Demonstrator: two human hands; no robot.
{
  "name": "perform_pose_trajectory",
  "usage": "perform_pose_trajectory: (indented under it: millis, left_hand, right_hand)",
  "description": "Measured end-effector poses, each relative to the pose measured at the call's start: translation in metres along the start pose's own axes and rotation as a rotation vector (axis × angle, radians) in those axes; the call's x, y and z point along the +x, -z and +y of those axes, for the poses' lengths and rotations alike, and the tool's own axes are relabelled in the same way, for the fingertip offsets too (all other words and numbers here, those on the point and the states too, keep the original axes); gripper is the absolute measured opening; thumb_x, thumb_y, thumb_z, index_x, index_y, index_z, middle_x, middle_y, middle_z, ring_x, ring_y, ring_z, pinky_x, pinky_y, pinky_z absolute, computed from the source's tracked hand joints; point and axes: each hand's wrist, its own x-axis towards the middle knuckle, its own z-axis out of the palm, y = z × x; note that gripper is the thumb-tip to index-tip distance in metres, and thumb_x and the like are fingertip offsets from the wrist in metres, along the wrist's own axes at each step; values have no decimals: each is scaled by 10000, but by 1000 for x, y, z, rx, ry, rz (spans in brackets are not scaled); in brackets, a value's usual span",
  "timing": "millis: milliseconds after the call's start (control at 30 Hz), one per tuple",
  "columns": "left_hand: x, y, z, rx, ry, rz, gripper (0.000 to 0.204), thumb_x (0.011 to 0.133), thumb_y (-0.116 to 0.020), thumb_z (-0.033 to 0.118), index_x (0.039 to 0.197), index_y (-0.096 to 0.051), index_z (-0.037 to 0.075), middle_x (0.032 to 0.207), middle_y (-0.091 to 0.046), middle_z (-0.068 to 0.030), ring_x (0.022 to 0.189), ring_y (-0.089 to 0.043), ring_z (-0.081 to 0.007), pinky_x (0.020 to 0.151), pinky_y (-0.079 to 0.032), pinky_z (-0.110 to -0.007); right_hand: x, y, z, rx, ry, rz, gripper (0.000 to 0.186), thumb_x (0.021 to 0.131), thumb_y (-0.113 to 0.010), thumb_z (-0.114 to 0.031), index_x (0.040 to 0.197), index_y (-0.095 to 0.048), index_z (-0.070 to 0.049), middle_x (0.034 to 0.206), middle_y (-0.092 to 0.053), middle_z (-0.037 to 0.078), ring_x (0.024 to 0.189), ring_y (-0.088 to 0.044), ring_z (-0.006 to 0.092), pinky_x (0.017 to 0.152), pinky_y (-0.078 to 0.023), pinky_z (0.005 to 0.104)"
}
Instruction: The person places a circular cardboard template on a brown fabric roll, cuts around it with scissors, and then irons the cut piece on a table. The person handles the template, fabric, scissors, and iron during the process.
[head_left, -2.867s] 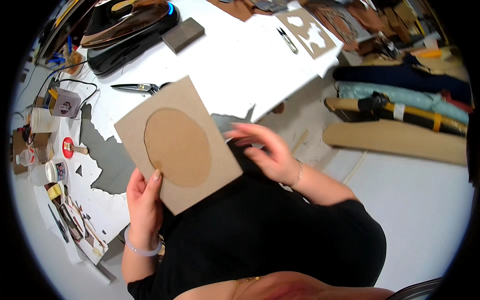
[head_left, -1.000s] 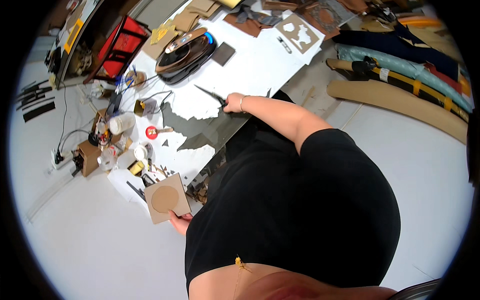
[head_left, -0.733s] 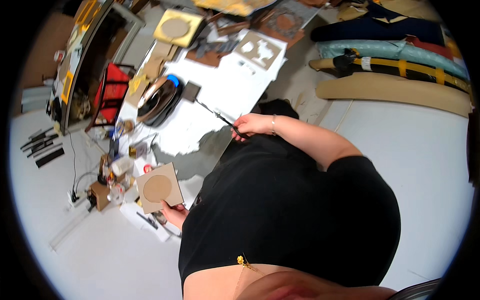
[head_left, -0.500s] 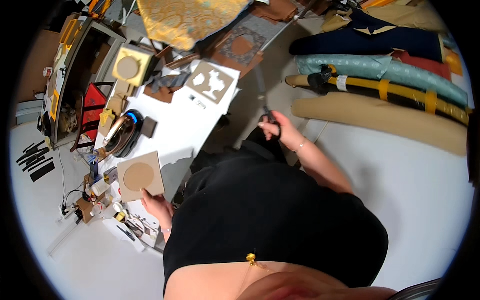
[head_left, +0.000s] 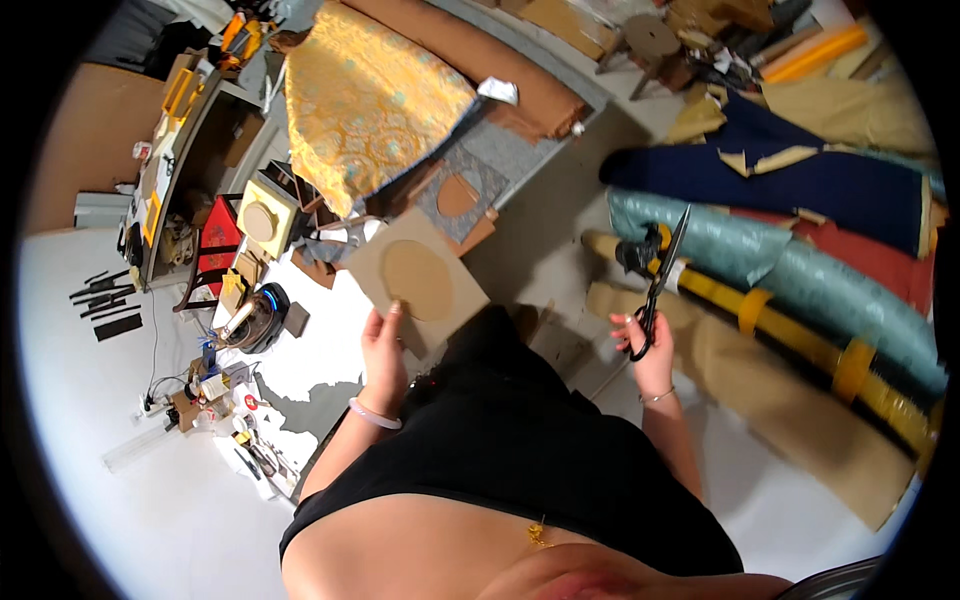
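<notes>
In my left hand [head_left: 383, 352] is a flat square beige board [head_left: 466, 300] with a darker tan oval [head_left: 422, 275] in its middle. The thumb lies on top of the board, and the other fingers are underneath. Black-handled scissors [head_left: 658, 285] are in my right hand [head_left: 654, 362], fingers in the loops and long blades pointing up and away, over the fabric rolls. The two hands are well apart. The board is held up past the edge of a white-topped table [head_left: 318, 355], to its right.
On the table stand a dark appliance with a blue light [head_left: 262, 318] and a yellow square block [head_left: 265, 220]. Beyond it, gold patterned fabric [head_left: 375, 110] and a brown roll [head_left: 500, 75] lie on a grey table. Several fabric rolls [head_left: 700, 225] lie on the floor at right.
My left hand has carried the board up and right, off the table. My right hand has moved right, with the scissors now clearly seen pointing up. The whole view has shifted.
</notes>
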Motion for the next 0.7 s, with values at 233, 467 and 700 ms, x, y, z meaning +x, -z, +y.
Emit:
perform_pose_trajectory:
  millis: [233, 467, 700]
  left_hand:
    - [17, -81, 32, -140, 163, -364, 286, 1055, -608, 165, 1287, -629, -1, 1191, -715, -75, 1042, -673, -146, 911, -533, -289]
    - [93, -145, 110, -114, 19, -606, 359, 1048, -619, 145, 1370, -577, -7, 1251, -691, -64, 1138, -637, -131, 999, -510, -304]
    - [194, -247, 171, 11, 56, -832, 376, 1040, -651, 203, 1370, -592, 32, 1218, -699, -35, 1102, -646, -112, 950, -525, -289]
  right_hand:
    - [64, -47, -69, 114, -25, -276, 258, 1021, -678, -184, 1134, -494, -42, 1211, -716, 197, 1096, -718, 253, 797, -604, 324]
    - [158, -108, -165, 33, 20, -393, 308, 981, -723, -143, 1175, -507, -41, 1226, -720, 169, 1100, -707, 219, 845, -588, 321]
    - [263, -114, -222, -63, 116, -144, 244, 911, -779, -71, 1027, -564, -69, 986, -673, 19, 842, -606, 80, 763, -503, 247]
